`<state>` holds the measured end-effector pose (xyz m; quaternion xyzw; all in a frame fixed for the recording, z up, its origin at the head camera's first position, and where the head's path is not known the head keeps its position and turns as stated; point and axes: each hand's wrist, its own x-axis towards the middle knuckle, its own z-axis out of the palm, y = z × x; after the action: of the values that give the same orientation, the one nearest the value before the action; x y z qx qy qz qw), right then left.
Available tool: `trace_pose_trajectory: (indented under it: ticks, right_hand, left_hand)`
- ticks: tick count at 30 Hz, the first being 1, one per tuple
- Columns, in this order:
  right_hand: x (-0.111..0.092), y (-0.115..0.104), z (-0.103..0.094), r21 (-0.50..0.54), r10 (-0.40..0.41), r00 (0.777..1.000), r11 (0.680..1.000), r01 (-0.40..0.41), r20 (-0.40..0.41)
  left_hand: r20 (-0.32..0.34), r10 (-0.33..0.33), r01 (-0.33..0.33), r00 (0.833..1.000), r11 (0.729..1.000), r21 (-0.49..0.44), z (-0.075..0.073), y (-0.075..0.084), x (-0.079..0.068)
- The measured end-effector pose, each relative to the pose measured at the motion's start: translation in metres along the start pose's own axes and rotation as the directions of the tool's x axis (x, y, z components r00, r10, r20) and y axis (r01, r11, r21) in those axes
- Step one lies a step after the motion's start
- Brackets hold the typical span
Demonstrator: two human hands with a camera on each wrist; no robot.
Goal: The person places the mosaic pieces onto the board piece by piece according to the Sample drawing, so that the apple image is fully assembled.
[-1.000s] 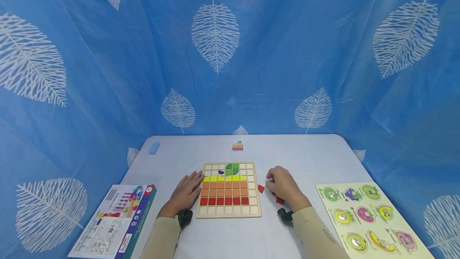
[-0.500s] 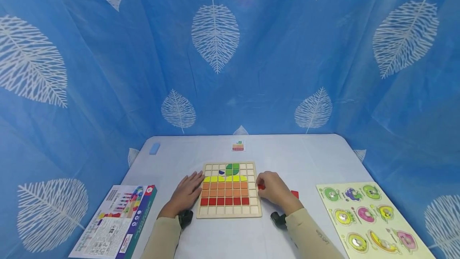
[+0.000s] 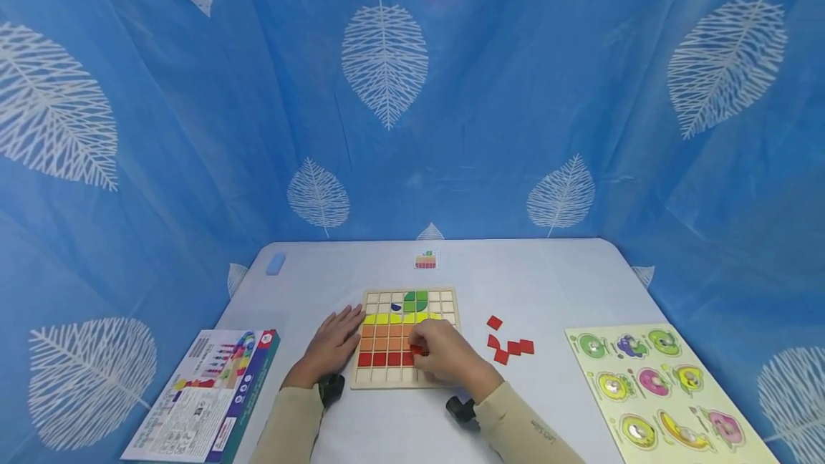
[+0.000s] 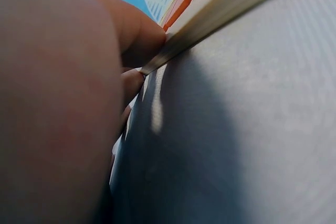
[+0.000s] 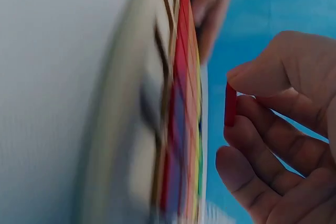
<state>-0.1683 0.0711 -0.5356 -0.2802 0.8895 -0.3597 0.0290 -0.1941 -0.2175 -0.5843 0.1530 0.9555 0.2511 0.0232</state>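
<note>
A square wooden grid board (image 3: pixel 379 377) lies before me, with yellow, orange and dark red rows of tiles in its cells. Green pieces and one dark blue piece sit near its far side. My left hand (image 3: pixel 331 348) lies along the board's left edge, fingers extended; the left wrist view shows fingertips right at the wooden side. Over the lower middle of the board is my right hand (image 3: pixel 446 355). It pinches a thin red tile (image 5: pixel 230 104) between thumb and fingertip, held on edge above the grid. The hand hides the right part of the rows.
Several loose red tiles (image 3: pixel 513 347) lie right of the board. A small picture card (image 3: pixel 426 259) and a light blue block (image 3: pixel 276 264) are farther back. A printed box (image 3: pixel 200 396) stands at left, a fruit puzzle board (image 3: pixel 657 405) at right.
My right hand has moved left from the loose red tiles, past the board's right edge, to over the grid, carrying a red tile. The left hand stays in place.
</note>
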Motion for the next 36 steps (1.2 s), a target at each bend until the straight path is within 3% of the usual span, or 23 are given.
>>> trace_pose_trajectory:
  ticks: [8, 11, 17, 25, 36]
  right_hand:
    - [0.018, -0.035, 0.041, -0.076, -0.195, 0.976, 0.976, 0.203, 0.095]
    - [0.023, -0.043, 0.051, -0.112, -0.230, 0.967, 0.964, 0.241, 0.108]
    - [0.029, -0.047, 0.060, -0.168, -0.204, 0.973, 0.961, 0.220, 0.109]
    - [0.034, -0.053, 0.068, -0.180, -0.242, 0.959, 0.947, 0.266, 0.146]
    - [0.036, -0.060, 0.071, -0.187, -0.180, 0.975, 0.961, 0.202, 0.127]
  left_hand:
    - [-0.003, -0.009, 0.009, 1.000, 1.000, 0.012, -0.002, 0.002, -0.002]
    - [-0.011, -0.007, 0.007, 1.000, 1.000, 0.026, -0.002, 0.003, -0.001]
    - [-0.017, 0.017, -0.016, 1.000, 0.999, 0.030, -0.001, 0.003, 0.001]
    - [-0.022, 0.026, -0.026, 0.999, 1.000, 0.013, -0.001, 0.002, -0.002]
    - [-0.008, 0.013, -0.013, 1.000, 1.000, 0.017, -0.001, 0.002, -0.001]
